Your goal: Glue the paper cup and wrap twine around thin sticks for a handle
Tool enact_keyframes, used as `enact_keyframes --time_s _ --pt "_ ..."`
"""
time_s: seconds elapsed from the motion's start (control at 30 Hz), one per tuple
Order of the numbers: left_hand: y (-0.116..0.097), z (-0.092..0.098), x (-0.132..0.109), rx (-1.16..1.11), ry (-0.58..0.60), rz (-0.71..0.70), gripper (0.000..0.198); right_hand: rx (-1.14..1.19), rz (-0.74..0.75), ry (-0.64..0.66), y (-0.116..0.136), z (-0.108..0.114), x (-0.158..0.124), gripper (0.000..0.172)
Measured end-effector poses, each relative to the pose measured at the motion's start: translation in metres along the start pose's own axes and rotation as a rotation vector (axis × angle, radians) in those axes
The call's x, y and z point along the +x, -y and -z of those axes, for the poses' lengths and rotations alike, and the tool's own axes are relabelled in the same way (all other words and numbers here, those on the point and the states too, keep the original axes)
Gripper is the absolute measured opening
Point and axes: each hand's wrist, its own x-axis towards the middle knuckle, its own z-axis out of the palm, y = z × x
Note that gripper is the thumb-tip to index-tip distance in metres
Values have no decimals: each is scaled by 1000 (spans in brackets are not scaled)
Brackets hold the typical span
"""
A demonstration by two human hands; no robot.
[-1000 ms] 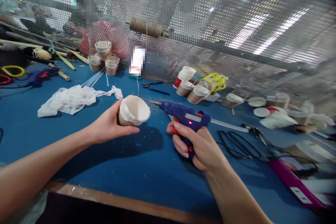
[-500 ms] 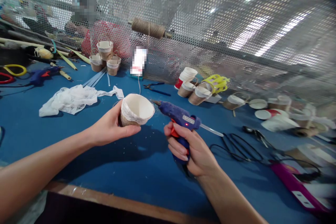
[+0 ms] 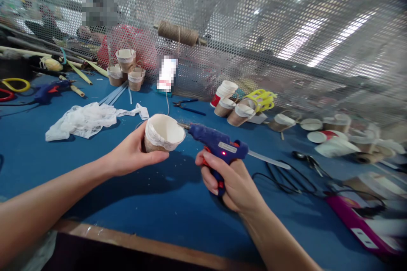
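Note:
My left hand [image 3: 135,152] is wrapped round a small paper cup [image 3: 163,135] covered in brown twine, with white lace about its rim. The cup tilts so that its white inside faces me. In my right hand [image 3: 225,182] is a blue hot glue gun [image 3: 216,142], its red light lit and my fingers at the red trigger. A clear glue stick [image 3: 269,159] pokes out of its back. The gun's nozzle is at the cup's right rim; whether it touches I cannot tell.
A heap of white lace [image 3: 84,120] lies left on the blue table. Behind stand stacked twine-covered cups [image 3: 126,61], pliers [image 3: 190,108] and a lit phone [image 3: 167,73]. More cups [image 3: 241,113] line the right, near black cable [image 3: 286,178] and a purple power strip [image 3: 352,224].
The glue gun has moved left and turned slightly, bringing its nozzle up to the cup's rim. More glue stick shows behind it. My left hand and the cup have barely shifted.

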Motion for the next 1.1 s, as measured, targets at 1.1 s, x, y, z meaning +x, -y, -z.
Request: enact_keyframes --time_s 1.1 --pt "5 3 3 277 -17 -139 57 -451 133 -101 13 8 -5 26"
